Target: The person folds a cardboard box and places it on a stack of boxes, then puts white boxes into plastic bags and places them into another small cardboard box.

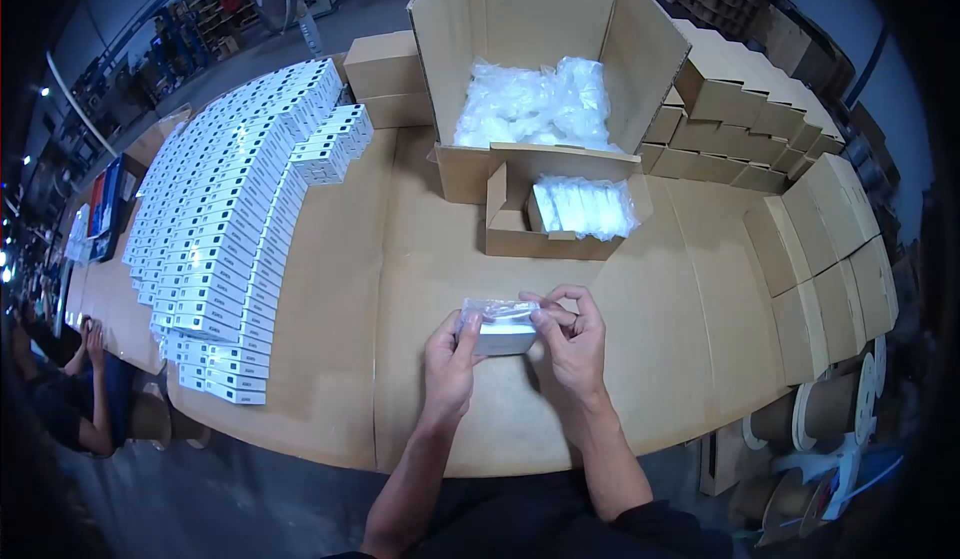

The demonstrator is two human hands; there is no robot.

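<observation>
In the middle of the cardboard-covered table, my left hand [450, 364] is closed on the left side of a small white box [505, 341], thumb on its upper edge. A clear plastic bag [500, 309] lies across the top of that box. My right hand [577, 347] pinches the bag at the box's right end, thumb and forefinger together. Straight ahead stands a small open carton [555, 248] with a row of plastic-wrapped packets [585, 209] inside.
Behind the small carton, a large open carton [540, 9] contains clear plastic bags [535, 104]. Many small white boxes [225, 199] are stacked at the left. Brown cartons [760, 109] line the back right and right edge. Another person [85, 389] sits at far left; cable spools [810, 409] stand lower right.
</observation>
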